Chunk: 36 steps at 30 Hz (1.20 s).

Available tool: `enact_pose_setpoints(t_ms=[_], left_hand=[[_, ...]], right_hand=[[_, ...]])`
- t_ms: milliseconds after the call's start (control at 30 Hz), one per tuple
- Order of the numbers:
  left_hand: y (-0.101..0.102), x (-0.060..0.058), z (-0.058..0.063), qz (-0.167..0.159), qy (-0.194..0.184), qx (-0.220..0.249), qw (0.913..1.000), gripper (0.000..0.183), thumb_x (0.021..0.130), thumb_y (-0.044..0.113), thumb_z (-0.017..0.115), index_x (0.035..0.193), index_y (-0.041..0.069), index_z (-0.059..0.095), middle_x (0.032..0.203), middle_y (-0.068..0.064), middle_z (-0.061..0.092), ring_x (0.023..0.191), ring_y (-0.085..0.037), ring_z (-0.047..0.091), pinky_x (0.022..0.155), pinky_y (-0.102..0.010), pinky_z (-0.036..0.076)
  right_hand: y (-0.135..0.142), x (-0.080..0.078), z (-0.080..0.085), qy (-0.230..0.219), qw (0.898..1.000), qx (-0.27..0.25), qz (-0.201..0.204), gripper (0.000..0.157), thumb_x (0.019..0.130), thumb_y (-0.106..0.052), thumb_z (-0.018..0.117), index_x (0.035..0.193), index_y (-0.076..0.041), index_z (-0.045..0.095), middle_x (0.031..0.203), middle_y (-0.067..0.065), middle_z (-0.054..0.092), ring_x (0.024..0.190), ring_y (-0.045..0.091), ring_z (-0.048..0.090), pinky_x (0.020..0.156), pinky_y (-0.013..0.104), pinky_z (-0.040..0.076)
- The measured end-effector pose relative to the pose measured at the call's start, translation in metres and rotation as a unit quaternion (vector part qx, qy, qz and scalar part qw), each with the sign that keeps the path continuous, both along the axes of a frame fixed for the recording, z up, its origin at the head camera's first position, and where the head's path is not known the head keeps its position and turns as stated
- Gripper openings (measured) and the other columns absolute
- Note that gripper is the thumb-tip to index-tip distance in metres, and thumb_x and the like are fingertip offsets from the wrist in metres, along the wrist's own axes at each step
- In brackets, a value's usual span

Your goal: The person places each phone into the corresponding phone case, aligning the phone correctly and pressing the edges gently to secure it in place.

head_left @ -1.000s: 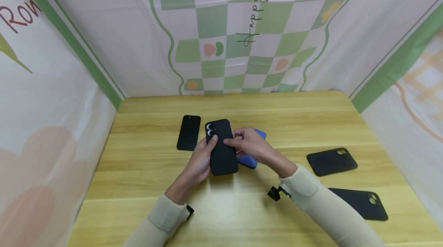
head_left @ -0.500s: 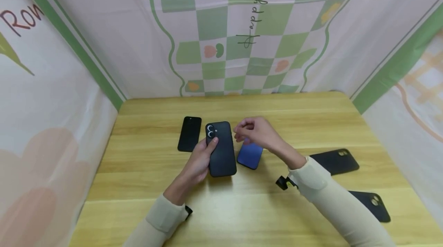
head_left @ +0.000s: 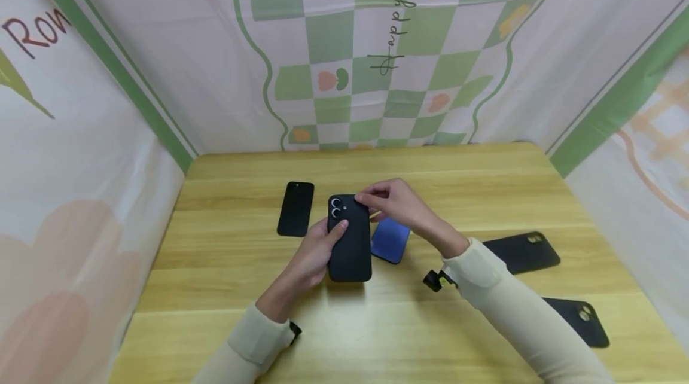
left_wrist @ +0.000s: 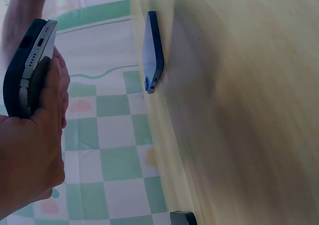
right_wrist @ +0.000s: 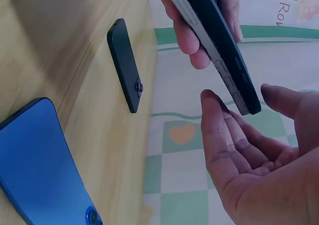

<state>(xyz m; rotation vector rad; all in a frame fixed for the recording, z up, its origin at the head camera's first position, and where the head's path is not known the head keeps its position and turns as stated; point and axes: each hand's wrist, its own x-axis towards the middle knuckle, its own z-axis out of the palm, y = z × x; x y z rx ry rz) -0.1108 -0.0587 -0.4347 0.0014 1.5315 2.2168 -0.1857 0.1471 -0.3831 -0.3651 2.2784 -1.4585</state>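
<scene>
My left hand grips a phone above the table, thumb across its back and fingers behind. A black phone case lies against the phone's back, two ringed camera lenses showing at its upper left corner. In the right wrist view, the phone's silver side with its buttons stands out from the case. My right hand is at the upper right corner, the thumb tip overlapping it in the head view. From the right wrist, its thumb and loosely bent fingers stand apart on either side of that end.
A blue phone lies on the wooden table under my right hand. To the left lies a black phone. Two black phone cases, one farther back and one nearer, lie at right beside my right sleeve.
My right hand let go of the right edge, drew away up and right, then came back to the upper right corner. The held phone has shifted slightly right and nearer.
</scene>
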Motion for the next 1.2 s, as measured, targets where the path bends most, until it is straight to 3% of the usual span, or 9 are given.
enact_pose_setpoints(t_ms=[367, 1200], left_hand=[[0.0025, 0.0028, -0.0011, -0.013, 0.009, -0.002, 0.9999, 0.044, 0.116, 0.020, 0.044, 0.156, 0.002, 0.043, 0.140, -0.022, 0.065, 0.122, -0.035, 0.070, 0.103, -0.047, 0.058], [0.0019, 0.0051, 0.0008, -0.021, 0.009, -0.019, 0.9996, 0.044, 0.116, 0.019, 0.043, 0.156, 0.002, 0.042, 0.139, -0.020, 0.065, 0.124, -0.033, 0.069, 0.103, -0.046, 0.058]], right_hand=[[-0.0015, 0.0015, -0.0005, -0.007, 1.000, -0.006, -0.006, 0.028, 0.101, -0.026, 0.075, 0.112, -0.001, 0.080, 0.090, 0.009, 0.080, 0.076, 0.025, 0.077, 0.080, 0.053, 0.065], [0.0048, -0.0041, -0.0060, -0.057, 0.997, -0.050, 0.006, 0.026, 0.101, -0.017, 0.075, 0.112, 0.006, 0.079, 0.086, 0.010, 0.080, 0.069, 0.021, 0.076, 0.075, 0.046, 0.066]])
